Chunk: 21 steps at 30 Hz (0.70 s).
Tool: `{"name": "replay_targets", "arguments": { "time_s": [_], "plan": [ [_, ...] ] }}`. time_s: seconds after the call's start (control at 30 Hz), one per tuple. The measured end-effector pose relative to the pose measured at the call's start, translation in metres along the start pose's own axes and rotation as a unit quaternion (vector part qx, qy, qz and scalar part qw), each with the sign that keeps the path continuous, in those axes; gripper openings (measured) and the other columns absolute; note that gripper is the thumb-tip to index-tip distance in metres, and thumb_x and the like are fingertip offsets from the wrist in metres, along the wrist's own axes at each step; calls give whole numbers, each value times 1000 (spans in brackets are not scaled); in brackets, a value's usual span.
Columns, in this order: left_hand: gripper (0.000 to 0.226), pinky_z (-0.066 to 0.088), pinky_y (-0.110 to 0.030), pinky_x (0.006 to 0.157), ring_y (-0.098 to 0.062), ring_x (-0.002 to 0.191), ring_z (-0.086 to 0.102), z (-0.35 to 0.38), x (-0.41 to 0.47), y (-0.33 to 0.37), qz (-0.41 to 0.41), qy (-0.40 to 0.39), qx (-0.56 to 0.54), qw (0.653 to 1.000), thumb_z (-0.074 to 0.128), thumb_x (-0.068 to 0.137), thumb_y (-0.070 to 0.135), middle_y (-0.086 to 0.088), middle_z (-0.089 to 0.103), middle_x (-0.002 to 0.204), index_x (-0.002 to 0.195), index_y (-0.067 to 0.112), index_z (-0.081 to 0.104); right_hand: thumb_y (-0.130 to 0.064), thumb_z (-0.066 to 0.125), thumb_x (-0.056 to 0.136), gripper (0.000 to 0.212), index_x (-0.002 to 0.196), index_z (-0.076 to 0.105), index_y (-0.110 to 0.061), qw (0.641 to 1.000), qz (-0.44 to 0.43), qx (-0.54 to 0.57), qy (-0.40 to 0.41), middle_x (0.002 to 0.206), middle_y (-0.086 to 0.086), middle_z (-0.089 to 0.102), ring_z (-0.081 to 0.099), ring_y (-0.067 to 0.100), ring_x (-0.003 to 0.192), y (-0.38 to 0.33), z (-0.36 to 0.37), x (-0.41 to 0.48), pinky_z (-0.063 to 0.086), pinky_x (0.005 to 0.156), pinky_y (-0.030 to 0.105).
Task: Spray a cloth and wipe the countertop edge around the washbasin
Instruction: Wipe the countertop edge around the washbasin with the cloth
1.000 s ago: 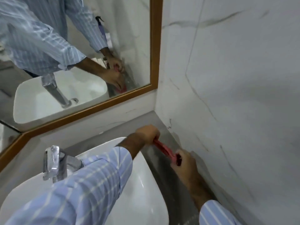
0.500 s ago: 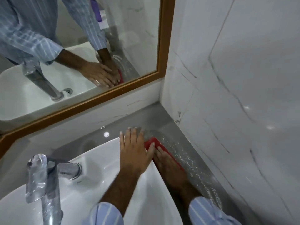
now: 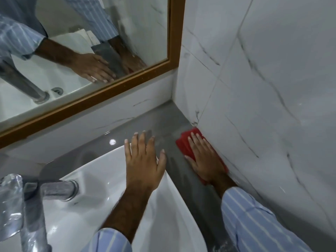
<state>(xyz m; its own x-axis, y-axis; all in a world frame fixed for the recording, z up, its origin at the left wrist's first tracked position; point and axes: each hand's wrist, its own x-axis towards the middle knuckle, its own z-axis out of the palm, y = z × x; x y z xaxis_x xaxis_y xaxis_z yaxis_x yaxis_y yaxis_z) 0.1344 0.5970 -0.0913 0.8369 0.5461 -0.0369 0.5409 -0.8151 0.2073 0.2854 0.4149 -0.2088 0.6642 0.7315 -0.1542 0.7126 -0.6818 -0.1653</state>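
Head view: right hand, fingers flat, pressed red cloth on grey countertop against wall; cloth's long axis followed the wall. Left hand lay spread on washbasin rim.

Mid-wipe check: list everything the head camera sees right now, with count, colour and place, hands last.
cloth: one, red, flat on the countertop against the right wall
countertop: one, grey, strip behind and right of the basin
washbasin: one, white, lower left
tap: one, chrome, plastic-wrapped, basin's left side
mirror: one, wooden frame, upper left, reflecting arms and basin
walls: two, white marble-look tile, back and right
sleeves: two, blue striped, bottom
left hand: open, flat on the basin rim
right hand: flat, pressing on the cloth
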Motion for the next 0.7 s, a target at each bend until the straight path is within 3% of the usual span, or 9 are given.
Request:
{"name": "replay_targets", "arguments": {
  "time_s": [0.17, 0.27, 0.37, 0.57, 0.7],
  "plan": [
    [72, 6, -56, 134, -31, 161, 23, -7, -1, 3, -4, -11, 8, 1000, 22, 99, 61, -7, 32, 171, 155, 23, 48, -60, 32, 107, 78, 167, 16, -12, 998, 53, -18, -17, 175, 11, 18, 21, 28, 161, 36, 25, -152, 31, 125, 51],
    [69, 5, -56, 133, -31, 160, 26, -7, -1, 4, -8, 0, -2, 1000, 26, 99, 59, -7, 34, 170, 152, 21, 51, -58, 27, 108, 75, 166, 18, -12, 996, 87, -24, -28, 175, 10, 18, 26, 30, 160, 35, 29, -190, 36, 122, 53],
    [68, 6, -56, 133, -32, 159, 27, -4, -1, 5, -6, 13, -5, 1000, 25, 100, 57, -8, 36, 169, 150, 20, 52, -54, 21, 109, 72, 165, 23, -9, 997, 72, -31, 1, 172, 13, 22, 32, 32, 157, 20, 21, -149, 31, 125, 49],
    [65, 10, -60, 132, -37, 156, 30, 6, -4, 3, 7, 43, 6, 999, 26, 102, 52, -15, 41, 165, 149, 13, 52, -51, 25, 108, 71, 165, 22, -8, 999, -4, -36, 20, 174, 14, 23, 21, 29, 161, -15, 2, -1, 21, 130, 46],
    [60, 12, -61, 131, -38, 155, 31, 10, -3, -3, 24, 65, 9, 998, 30, 104, 48, -17, 43, 163, 145, 12, 55, -54, 30, 108, 71, 163, 29, -9, 998, -40, -49, 23, 173, 11, 27, 24, 28, 160, 4, 7, -16, 23, 130, 45]
  ]
}}
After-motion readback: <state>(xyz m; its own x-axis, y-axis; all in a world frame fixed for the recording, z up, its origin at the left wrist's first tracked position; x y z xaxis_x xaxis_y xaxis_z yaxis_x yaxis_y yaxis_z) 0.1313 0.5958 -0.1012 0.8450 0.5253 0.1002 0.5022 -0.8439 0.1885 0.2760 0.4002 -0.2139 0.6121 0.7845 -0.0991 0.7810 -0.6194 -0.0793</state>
